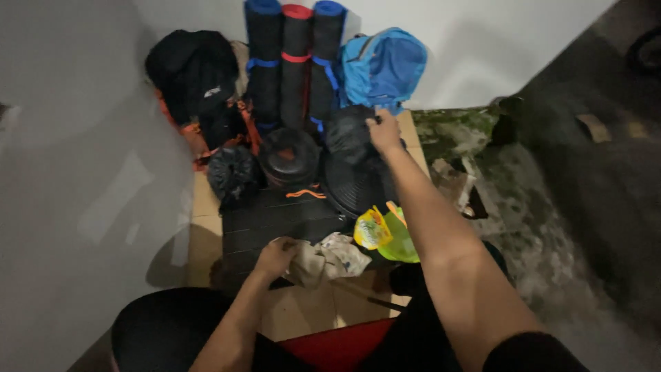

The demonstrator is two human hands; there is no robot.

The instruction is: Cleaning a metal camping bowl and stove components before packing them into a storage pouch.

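Right hand: the right hand (384, 132) reaches far forward, arm stretched out, fingers closed on the top edge of a black soft bag (350, 132) that looks like limp, matte fabric.
Left hand: the left hand (274, 256) lies close to the body, fingers curled around a crumpled pale cloth (329, 259), soft and wrinkled with a faint print.
Black bag position: it sits at the back of the cardboard, just in front of the blue backpack (383, 67) and touching a round black ribbed disc (357, 186).
Shapes and materials: three rolled foam mats (295, 65) stand upright against the wall, dark cylinders with blue and red ends and straps. A round black pot-like case (289, 157) with an orange strap sits below them. A small black drawstring sack (234, 176) bulges beside it. A large black backpack (196, 79) with orange trim leans at the left.
Surface: a black slatted panel (279, 224) lies on flat brown cardboard (206, 227) spread on the floor.
Room: a plain pale wall (69, 172) runs along the left and back; the mottled concrete floor (571, 207) at the right is dark and stained, with moss-green patches near the corner.
Nearby: a shiny yellow and green packet (385, 233) lies just beside the cloth, partly hidden by the right forearm.
In the way: the right forearm crosses over the disc and the packet.
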